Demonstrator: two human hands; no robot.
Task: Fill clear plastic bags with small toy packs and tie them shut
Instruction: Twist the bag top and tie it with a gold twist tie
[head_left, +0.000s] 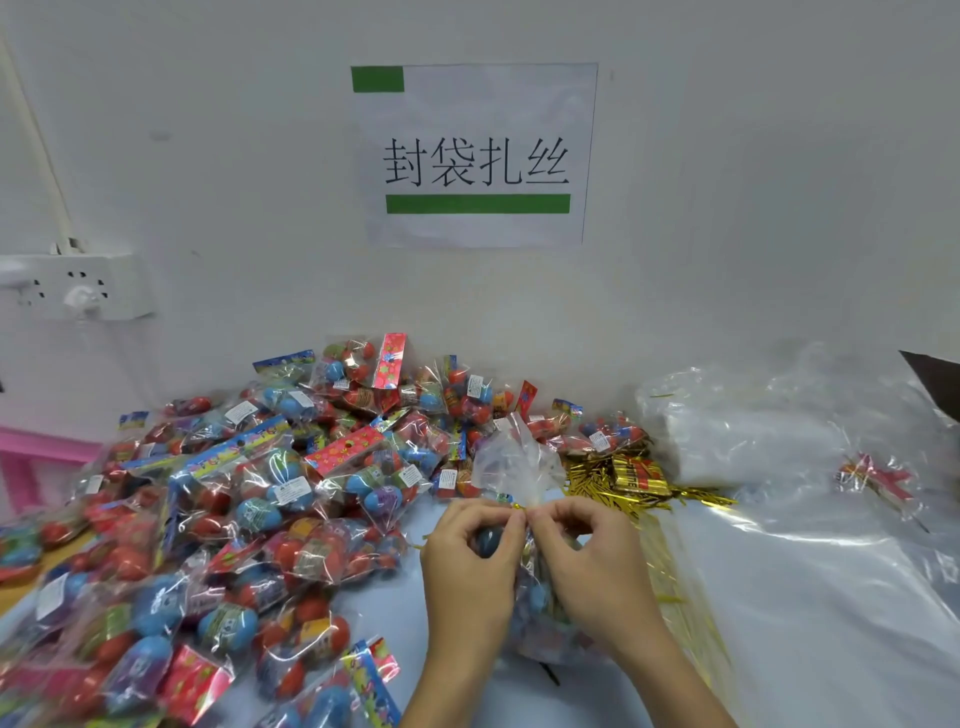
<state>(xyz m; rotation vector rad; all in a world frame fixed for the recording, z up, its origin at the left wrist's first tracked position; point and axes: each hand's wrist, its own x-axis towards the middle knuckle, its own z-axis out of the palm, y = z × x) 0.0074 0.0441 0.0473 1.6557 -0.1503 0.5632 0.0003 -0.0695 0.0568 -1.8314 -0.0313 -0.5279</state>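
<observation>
Both hands meet at the gathered neck of a clear plastic bag (519, 462) near the middle of the desk (779, 649), close to its front edge. The left hand (470, 566) and the right hand (597, 561) each pinch an end of a gold twist tie (519, 505) wrapped around that neck, fingertips almost touching. Below the neck the bag's filled body, holding blue and red toy packs, sits between the two palms; above it the loose top fans upward. A large heap of toy packs (234, 519), with red and blue egg-shaped toys in printed cellophane, covers the left half of the desk back to the wall. Just behind the hands, toward the back edge, lies a pile of gold twist ties (623, 483). A stack of empty clear bags (753, 431) occupies the back right. On the wall hang a paper sign (475, 156) and, at left, a white power strip (78, 286).
</observation>
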